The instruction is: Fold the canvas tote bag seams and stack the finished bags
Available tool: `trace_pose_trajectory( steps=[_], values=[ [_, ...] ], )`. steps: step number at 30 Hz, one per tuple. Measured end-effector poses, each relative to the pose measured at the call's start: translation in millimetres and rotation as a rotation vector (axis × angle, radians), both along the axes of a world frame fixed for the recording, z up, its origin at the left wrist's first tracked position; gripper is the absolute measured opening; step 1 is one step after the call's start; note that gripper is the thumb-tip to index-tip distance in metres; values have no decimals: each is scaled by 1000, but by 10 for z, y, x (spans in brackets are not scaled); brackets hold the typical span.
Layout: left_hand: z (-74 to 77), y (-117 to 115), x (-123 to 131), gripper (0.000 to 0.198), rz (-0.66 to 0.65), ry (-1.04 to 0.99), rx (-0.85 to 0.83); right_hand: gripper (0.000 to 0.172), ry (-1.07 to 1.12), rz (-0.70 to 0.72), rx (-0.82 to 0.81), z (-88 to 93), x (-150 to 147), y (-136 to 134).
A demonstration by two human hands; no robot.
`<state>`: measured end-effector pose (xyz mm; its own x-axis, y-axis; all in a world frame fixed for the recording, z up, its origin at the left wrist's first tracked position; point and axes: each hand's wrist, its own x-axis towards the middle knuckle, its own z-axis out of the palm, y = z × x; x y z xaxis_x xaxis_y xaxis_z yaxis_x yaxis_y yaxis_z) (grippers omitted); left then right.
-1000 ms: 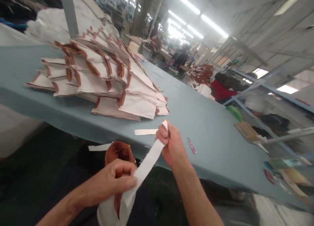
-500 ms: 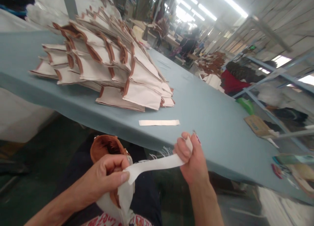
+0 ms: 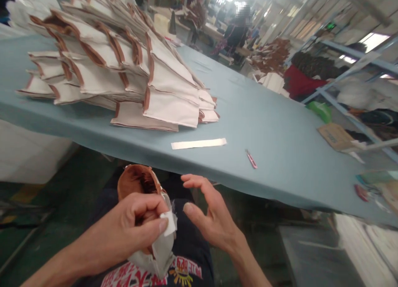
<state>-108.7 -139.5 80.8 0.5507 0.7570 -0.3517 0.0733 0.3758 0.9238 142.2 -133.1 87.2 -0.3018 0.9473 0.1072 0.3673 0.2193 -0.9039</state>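
My left hand (image 3: 137, 229) pinches a short end of white strip (image 3: 168, 224) over my lap, beside a white and brown fabric piece (image 3: 163, 249) whose brown-lined opening faces up. My right hand (image 3: 211, 214) is to the right of it, fingers spread, holding nothing. On the blue-green table (image 3: 248, 113) lies another flat white strip (image 3: 199, 144). Small red thread snips (image 3: 251, 159) rest to its right. A large pile of cream pieces with brown edges (image 3: 124, 67) covers the table's left part.
At the far right of the table are a cardboard piece (image 3: 336, 136), a green bag (image 3: 320, 111) and a red-handled tool (image 3: 361, 193). A blue rack (image 3: 336, 100) stands beyond. Farther back a person (image 3: 234, 36) is among more fabric piles.
My right hand has let go of the strip and opened, moving left and down. The strip no longer stretches between my hands. The view has shifted, and the snips now show fully.
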Motion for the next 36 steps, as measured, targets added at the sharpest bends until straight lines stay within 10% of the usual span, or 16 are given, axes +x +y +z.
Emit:
trace_pose_trajectory(
  steps=[8,17,31,36],
  values=[
    [-86,-38,8,55,163,-128,-175,53,100,71,344,-15,-327,-138],
    [218,-68,134,43,382,-43,-163,25,104,-176,550,-270,-611,-110],
    [245,-182,-51,39,326,173,131,6,214,13,522,-257,-570,-101],
    [297,-229,-18,42,373,196,133,32,411,-91,243,-275,-749,-183]
  ],
)
